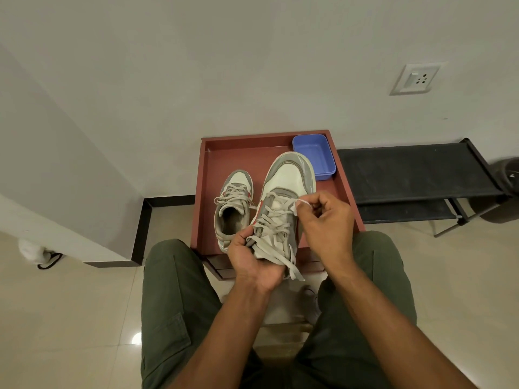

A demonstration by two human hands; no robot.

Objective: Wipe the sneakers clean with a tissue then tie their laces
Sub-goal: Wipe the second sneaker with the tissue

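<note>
While 2 sneakers are showing, only 1 is sitting on the table (346, 197), a low red-brown tray-like top w/ a raised rim: the left sneaker (233, 206), toe pointing toward the wall, laces loose. The right sneaker (283, 197) is being held up over the table's near edge, toe pointing away, tilted, laces (273, 220) undone w/ loose ends trailing down toward the person's lap. 1 blue plastic tub (314, 157) is sitting in the table's far right corner, just beside the raised sneaker's toe; can't tell if they're touching.

2 hands are working. The left hand (252, 262) is cupping the heel end of the right sneaker from below, fingers curled up round its side, thumb pressing near the collar. The right hand (327, 220) is curled, thumb and fingertips pinching 1 lace loop at the sneaker's right side, approx. mid-eyelets, pulling it taut. Both forearms are reaching out over green trousers (174, 304). 1 black rack (415, 175) is standing right of the table, against the wall. 1 wall socket (415, 79) is sitting above it.
</note>
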